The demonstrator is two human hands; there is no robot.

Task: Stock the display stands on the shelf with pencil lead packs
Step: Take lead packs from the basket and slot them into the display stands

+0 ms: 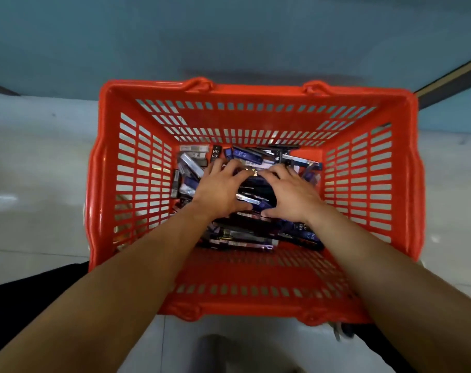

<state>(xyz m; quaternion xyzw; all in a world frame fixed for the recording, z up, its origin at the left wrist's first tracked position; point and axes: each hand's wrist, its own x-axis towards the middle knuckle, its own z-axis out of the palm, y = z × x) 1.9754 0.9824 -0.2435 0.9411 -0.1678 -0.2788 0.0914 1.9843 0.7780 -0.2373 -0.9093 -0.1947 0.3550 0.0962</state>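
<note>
In the red basket (95,184), left hand (220,185) at ten o'clock and right hand (292,196) at three rest spread on the heaped lead packs (242,239); no shelf shows, so stocking looks unstarted.

An orange-red slotted basket (255,275) holds dark blue, black and silver lead packs (249,154) on pale floor tiles (35,184).

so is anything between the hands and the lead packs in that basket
Nothing visible. The left hand and right hand lie on the pile of lead packs inside the open-topped red basket. The shelf and display stands are out of view, so that route cannot be judged.
</note>
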